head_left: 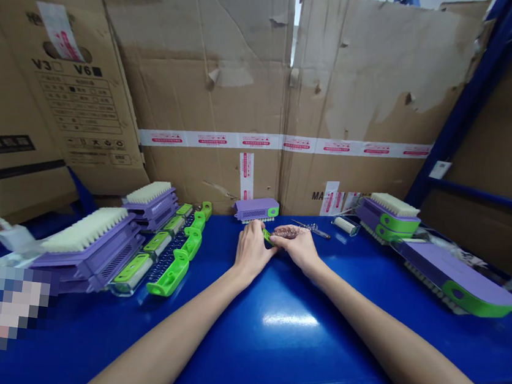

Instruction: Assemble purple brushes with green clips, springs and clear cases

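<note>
Near the middle of the blue table (274,354), my left hand (250,245) and my right hand (300,246) meet with fingertips pinched on a small green plastic piece (267,236). Fingers cover most of that piece, so its full shape is hidden. Shiny coiled or clear material (285,232) shows at my right fingers; I cannot tell whether it is gripped. Just behind the hands lies a purple brush block (257,207) with a green end and bristles facing down. Beyond my right hand is a thin tool with a dark handle (320,232), beside small shiny coils.
At left stand purple blocks with white bristles (89,228), green-topped pieces (158,242) and a row of green brackets (180,263). More purple brushes (459,271) are stacked at right, near a small white roller-like piece (344,225). Cardboard panels (212,88) wall the back.
</note>
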